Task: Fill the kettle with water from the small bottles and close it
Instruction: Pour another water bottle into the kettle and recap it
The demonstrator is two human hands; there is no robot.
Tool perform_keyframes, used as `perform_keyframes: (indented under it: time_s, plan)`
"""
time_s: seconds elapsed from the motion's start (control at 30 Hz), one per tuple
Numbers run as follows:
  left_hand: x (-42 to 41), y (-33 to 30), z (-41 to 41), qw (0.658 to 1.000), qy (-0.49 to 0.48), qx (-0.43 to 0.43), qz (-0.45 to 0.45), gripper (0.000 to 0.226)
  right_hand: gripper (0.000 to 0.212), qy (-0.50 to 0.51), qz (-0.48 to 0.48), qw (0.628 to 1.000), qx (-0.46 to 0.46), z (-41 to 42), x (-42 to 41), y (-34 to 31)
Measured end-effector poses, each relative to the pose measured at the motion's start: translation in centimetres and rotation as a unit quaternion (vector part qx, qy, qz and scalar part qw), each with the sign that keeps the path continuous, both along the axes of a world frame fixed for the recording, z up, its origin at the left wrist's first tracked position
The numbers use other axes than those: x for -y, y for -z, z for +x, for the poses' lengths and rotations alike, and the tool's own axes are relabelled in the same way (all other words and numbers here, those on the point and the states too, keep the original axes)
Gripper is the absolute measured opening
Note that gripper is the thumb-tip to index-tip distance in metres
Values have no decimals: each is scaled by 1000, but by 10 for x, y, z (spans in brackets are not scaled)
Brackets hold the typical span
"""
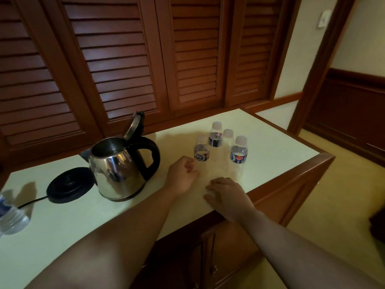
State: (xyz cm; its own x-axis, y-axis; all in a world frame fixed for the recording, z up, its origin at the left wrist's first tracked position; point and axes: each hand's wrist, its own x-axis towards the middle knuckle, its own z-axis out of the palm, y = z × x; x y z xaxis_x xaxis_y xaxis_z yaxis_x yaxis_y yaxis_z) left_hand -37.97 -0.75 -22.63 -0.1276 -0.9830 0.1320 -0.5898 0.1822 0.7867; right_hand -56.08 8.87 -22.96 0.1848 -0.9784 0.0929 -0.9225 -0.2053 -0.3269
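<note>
A steel kettle point(116, 167) with a black handle stands on the pale countertop point(83, 215), off its base, with its lid point(134, 125) tipped up and open. Several small capped water bottles stand in a cluster to its right: the nearest point(201, 150), one behind it point(215, 135), one with no label showing point(228, 137), and a rightmost one point(239, 152). My left hand point(182, 176) hovers just short of the nearest bottle, fingers loosely curled, holding nothing. My right hand point(226, 195) rests flat near the counter's front edge.
The black kettle base point(69, 185) with its cord lies left of the kettle. A larger water bottle point(10, 213) lies at the far left edge. Louvred wooden doors point(125, 59) rise behind the counter. The counter ends at a wooden edge point(291, 184) on the right.
</note>
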Motion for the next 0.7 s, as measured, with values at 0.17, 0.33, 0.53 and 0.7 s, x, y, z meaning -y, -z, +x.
perform_keyframes:
  time_s: [0.17, 0.33, 0.53, 0.7]
  plan:
    - [20, -3, -23, 1000, -26, -6, -5, 47, 46, -2, -5, 999, 41, -5, 0, 6]
    - [24, 2, -29, 999, -36, -20, 4, 62, 47, -2, -8, 999, 42, -6, 2, 9]
    - [27, -5, -42, 999, -29, -29, 11, 72, 47, 2, -9, 999, 43, -4, 2, 7]
    - [29, -3, -37, 999, -43, 2, -11, 53, 46, 2, -7, 999, 47, -5, 1, 7]
